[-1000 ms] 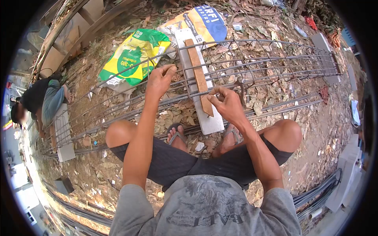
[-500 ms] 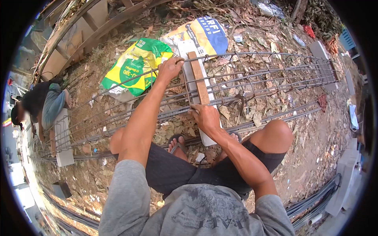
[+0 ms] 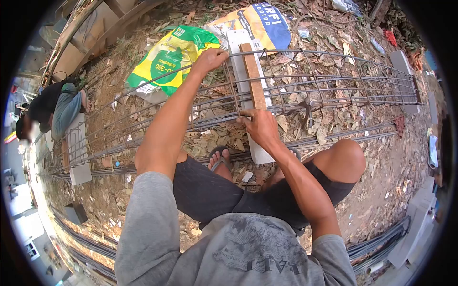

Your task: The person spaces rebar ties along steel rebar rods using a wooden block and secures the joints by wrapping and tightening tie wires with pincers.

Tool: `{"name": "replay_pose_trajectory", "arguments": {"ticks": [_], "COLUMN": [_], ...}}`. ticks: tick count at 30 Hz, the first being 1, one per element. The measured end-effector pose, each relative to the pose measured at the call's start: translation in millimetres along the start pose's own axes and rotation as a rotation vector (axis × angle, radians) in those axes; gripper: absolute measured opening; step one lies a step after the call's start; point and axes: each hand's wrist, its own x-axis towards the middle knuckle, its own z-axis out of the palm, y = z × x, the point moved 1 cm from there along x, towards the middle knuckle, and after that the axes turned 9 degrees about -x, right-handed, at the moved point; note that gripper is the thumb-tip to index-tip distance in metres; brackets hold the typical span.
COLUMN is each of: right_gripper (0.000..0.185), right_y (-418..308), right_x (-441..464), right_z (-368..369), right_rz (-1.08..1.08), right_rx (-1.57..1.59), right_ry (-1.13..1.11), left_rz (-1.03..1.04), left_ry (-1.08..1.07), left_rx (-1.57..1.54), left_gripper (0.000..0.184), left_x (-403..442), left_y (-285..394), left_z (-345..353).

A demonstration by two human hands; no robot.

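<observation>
A long rebar cage (image 3: 329,97) stretches across in front of me, its bars crossed by thin square stirrups. My left hand (image 3: 210,60) is closed at the far upper bar, where a stirrup (image 3: 231,88) meets it. The near end of that same stirrup is at my right hand (image 3: 261,126), whose thumb and fingers pinch it beside the near bars. Just right of both hands, a brown wooden strip (image 3: 253,78) passes through the cage above a pale block (image 3: 260,153). A metal hand tool with a hammer-like head (image 3: 306,107) hangs or rests on the near bars.
A green-yellow sack (image 3: 167,59) and a blue-cream sack (image 3: 274,24) lie beyond the cage. Pale blocks (image 3: 80,174) (image 3: 403,64) support its ends. At left another person (image 3: 62,109) crouches by the cage. Bundled rods (image 3: 381,243) lie at lower right, on leaf-strewn ground.
My view has shifted, so the cage and sacks appear higher and slightly to the right. Both hands remain at the same stirrup, with little visible movement along the cage.
</observation>
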Motion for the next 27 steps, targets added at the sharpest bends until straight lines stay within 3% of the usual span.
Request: {"name": "replay_pose_trajectory", "arguments": {"ticks": [4,7,12,14,17,20,22,24,27], "right_gripper": [0.026,0.024,0.026,0.029,0.031,0.032,0.033,0.033,0.033], "right_y": [7,1,13,15,1,2,2,2,4], "right_x": [3,6,10,11,8,7,7,7,8], "right_z": [8,1,11,13,2,5,5,5,7], "right_rz": [-0.030,-0.023,-0.051,-0.061,-0.026,-0.064,-0.079,-0.059,-0.099], "right_rx": [0.008,-0.019,-0.034,-0.066,-0.069,-0.048,-0.058,-0.046,-0.046], "right_ry": [0.014,-0.022,0.002,0.022,-0.024,0.018,0.028,0.015,0.043], "left_rz": [-0.041,-0.061,-0.400,-0.434,-0.392,-0.422,-0.442,-0.430,-0.401], "left_ry": [0.039,0.046,-0.034,0.041,0.353,0.478,0.448,0.491,0.546], "left_rx": [0.096,0.037,0.185,0.140,0.096,-0.014,0.020,0.170,0.057], "left_gripper": [0.077,0.068,0.057,0.059,0.062,0.063,0.066,0.063,0.058], "left_x": [-10,-53,-151,-191,-219,-219,-218,-221,-242], "left_y": [8,28,18,24,18,41,37,37,57], "left_z": [-35,-85,-112,-85,-35,-18,-13,-26,-114]}}
